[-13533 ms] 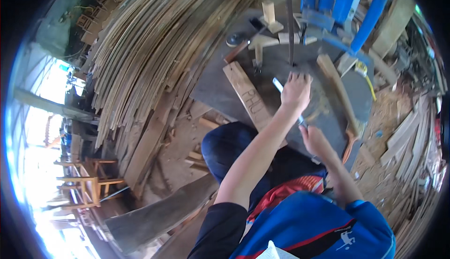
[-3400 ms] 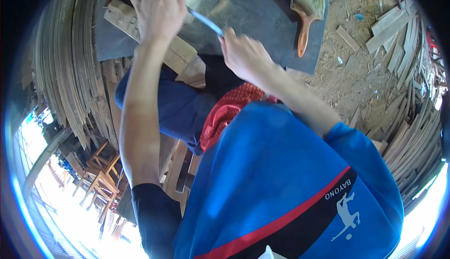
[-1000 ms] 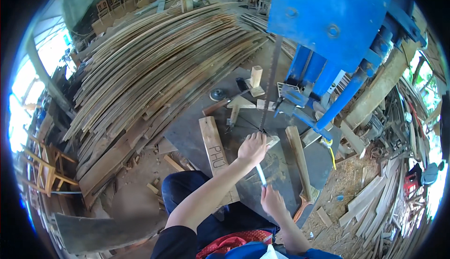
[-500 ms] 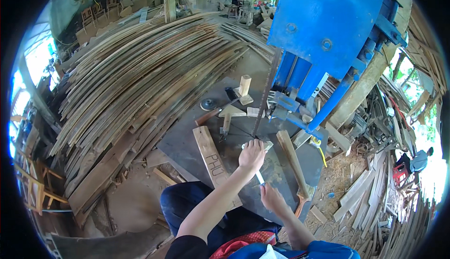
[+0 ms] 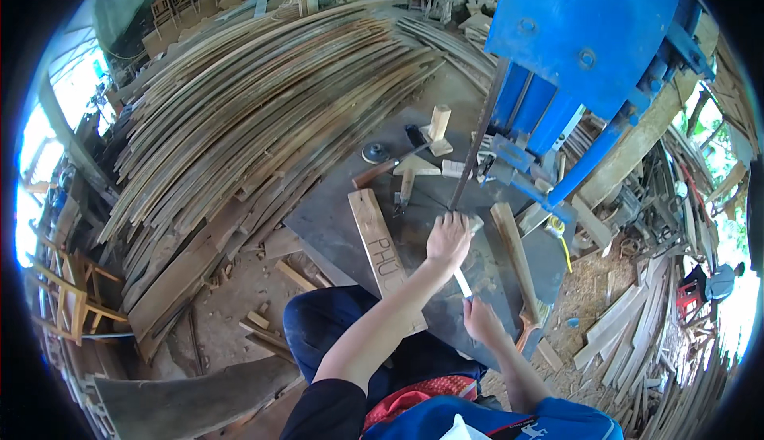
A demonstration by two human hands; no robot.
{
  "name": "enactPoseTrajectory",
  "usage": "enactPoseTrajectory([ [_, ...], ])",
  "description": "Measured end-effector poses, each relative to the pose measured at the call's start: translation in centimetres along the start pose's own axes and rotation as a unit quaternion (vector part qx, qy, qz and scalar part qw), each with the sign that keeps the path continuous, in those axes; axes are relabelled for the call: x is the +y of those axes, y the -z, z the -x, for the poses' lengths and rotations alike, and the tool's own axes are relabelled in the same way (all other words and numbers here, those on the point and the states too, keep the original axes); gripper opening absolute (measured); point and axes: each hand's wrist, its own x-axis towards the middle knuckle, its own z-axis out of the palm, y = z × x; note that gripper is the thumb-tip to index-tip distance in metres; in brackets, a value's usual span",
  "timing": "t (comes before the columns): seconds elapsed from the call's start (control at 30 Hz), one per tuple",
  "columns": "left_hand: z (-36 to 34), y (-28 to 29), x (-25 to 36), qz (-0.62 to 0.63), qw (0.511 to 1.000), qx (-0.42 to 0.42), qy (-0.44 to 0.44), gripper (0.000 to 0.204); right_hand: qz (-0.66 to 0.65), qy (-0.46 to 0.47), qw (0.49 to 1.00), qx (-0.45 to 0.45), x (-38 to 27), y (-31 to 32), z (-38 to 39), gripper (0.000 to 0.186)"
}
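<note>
My left hand [image 5: 448, 237] lies on the grey metal saw table [image 5: 334, 217], just in front of the thin upright saw blade [image 5: 471, 153], with its fingers over a small pale piece of wood [image 5: 475, 223]. Closer to my body, my right hand [image 5: 481, 322] grips a slim white and blue stick [image 5: 462, 282] whose tip points up toward the left hand. A flat wooden plank with writing on it [image 5: 380, 245] sits left of my left hand. To the right lies a long shaped wooden piece [image 5: 517, 261].
The blue saw machine [image 5: 589, 34] towers behind the table. Small wood blocks [image 5: 438, 126], a round disc [image 5: 374, 152] and a hammer-like tool [image 5: 382, 171] lie at the table's far side. A large pile of long curved slats [image 5: 239, 114] fills the left; offcuts litter the ground to the right [image 5: 629, 336].
Both hands stay in almost the same spot by the blade, the right still gripping the stick. Only the view has shifted a little upward.
</note>
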Motion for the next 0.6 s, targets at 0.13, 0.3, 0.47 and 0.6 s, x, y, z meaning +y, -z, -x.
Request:
enactPoseTrajectory([
  [0.13, -1.0, 0.0, -1.4, 0.031, 0.999, -0.039, -0.001, 0.039, 0.008, 0.035, 0.999, 0.016, -1.1, 0.2, -0.9, 0.034],
  [0.3, -1.3, 0.5, -1.9, 0.051, 0.998, -0.044, -0.009, 0.037, -0.005, 0.029, 0.999, -0.020, -1.0, 2.1, -1.5, 0.035],
  [0.47, -1.1, 0.6, -1.5, 0.037, 0.998, -0.047, -0.009, 0.037, -0.018, 0.053, 0.998, -0.019, -1.3, 1.9, -5.0, 0.035],
  [0.6, -1.5, 0.1, -2.5, 0.038, 0.998, -0.054, -0.005, 0.040, -0.019, 0.061, 0.998, -0.011, -3.0, 1.1, -7.8, 0.032],
])
